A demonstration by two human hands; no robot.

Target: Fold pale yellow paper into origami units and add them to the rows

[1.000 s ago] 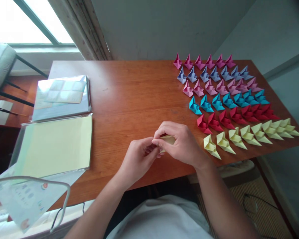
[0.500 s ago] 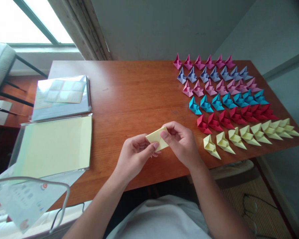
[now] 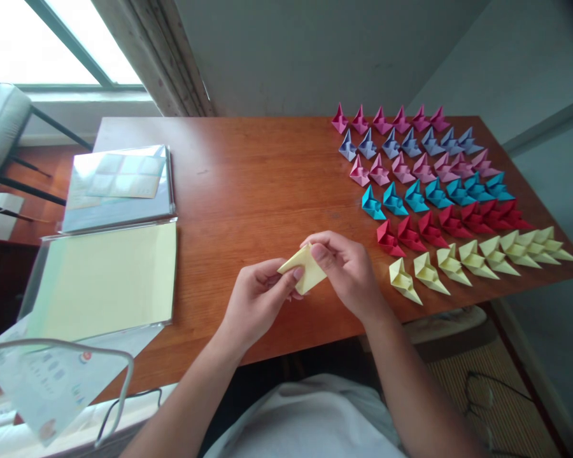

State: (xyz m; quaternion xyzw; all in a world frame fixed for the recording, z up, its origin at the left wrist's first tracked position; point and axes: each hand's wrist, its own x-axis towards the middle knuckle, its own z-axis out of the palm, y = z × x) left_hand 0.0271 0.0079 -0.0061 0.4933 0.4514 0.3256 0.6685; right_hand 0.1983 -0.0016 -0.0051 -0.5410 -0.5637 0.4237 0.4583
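Note:
A small piece of folded yellow paper (image 3: 310, 273) is held up between both hands above the near part of the wooden table. My left hand (image 3: 260, 296) pinches its left side, thumb on top and the other fingers beneath. On the upper right corner my right hand (image 3: 346, 273) is closed, with the thumb lying over the paper's face. To the right of that hand stands a row of yellow folded paper boats (image 3: 453, 265), each with a pointed tip. Behind them are the red folded paper boats (image 3: 428, 229). The fingertips under the paper are partly hidden.
Farther back stand rows of blue (image 3: 416, 196), pink (image 3: 402, 166), lilac (image 3: 391, 145) and magenta paper boats (image 3: 381, 121). Packs of yellow paper (image 3: 105, 280) and blue-white paper (image 3: 90, 210) lie at left. A curved grey bar (image 3: 124, 394) crosses the lower left.
The yellow paper has turned and shows a broader face, its upper flap lifted. My right thumb and fingers have shifted slightly up and left along it. The rows of boats stay put.

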